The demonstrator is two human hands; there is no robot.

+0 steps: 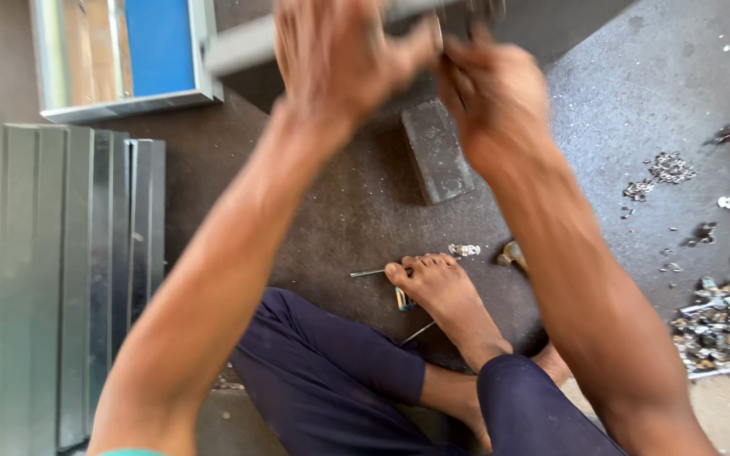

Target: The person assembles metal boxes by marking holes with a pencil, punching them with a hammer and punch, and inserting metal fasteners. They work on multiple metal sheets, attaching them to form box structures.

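Gripping a grey metal strip (247, 42) raised above the dark steel block (437, 152) on the floor, the left hand (340, 55) closes round it; the right hand (487, 93) pinches its blurred end, seemingly mid-shaping. Steadying comes next, I judge.

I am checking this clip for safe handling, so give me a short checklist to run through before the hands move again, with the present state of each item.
1. Left hand grips the grey metal strip: ok, fingers wrapped round it.
2. Right hand has a hold on the same piece: cannot tell, blurred and cut off at the top edge.
3. Dark block lies flat on the floor under the hands: ok.
4. Bare foot is apart from the block: ok, but it rests on thin metal rods.
5. Floor by the foot is free of scrap: not ok, metal shavings lie to the right.
6. Stacked grey panels stand apart from the arms: ok.
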